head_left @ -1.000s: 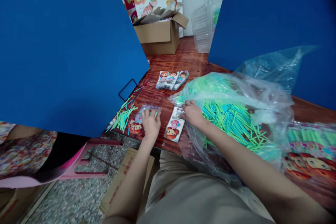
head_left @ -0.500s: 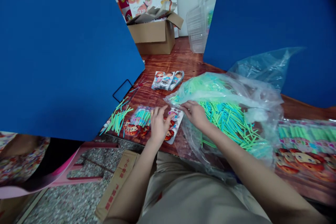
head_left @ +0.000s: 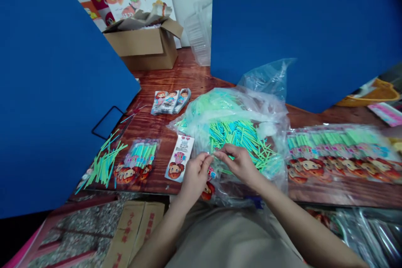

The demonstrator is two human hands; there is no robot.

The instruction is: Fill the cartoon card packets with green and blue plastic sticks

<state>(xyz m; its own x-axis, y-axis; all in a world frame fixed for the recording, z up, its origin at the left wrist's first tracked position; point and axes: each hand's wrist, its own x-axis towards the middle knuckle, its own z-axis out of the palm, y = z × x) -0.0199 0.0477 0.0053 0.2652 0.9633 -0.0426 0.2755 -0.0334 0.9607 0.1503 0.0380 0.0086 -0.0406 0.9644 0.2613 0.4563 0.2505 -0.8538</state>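
Note:
My left hand [head_left: 195, 174] and my right hand [head_left: 240, 163] meet at the table's near edge, both pinched on a small printed cartoon packet [head_left: 210, 181] that hangs between them. Just behind them lies a clear plastic bag [head_left: 232, 113] heaped with green and blue sticks [head_left: 241, 134]. An empty cartoon packet [head_left: 179, 158] lies flat to the left of my left hand. Farther left a filled packet of sticks [head_left: 137, 161] rests on the wooden table [head_left: 163, 125].
Loose green sticks [head_left: 103, 161] lie at the table's left edge. A small stack of packets [head_left: 170, 100] sits farther back. A row of filled packets [head_left: 339, 155] lines the right side. A cardboard box [head_left: 144, 42] stands at the back. Blue masked areas cover both sides.
My left hand left the filled packet at the left and came to the right hand; both now pinch one packet near the table edge. The view swung right.

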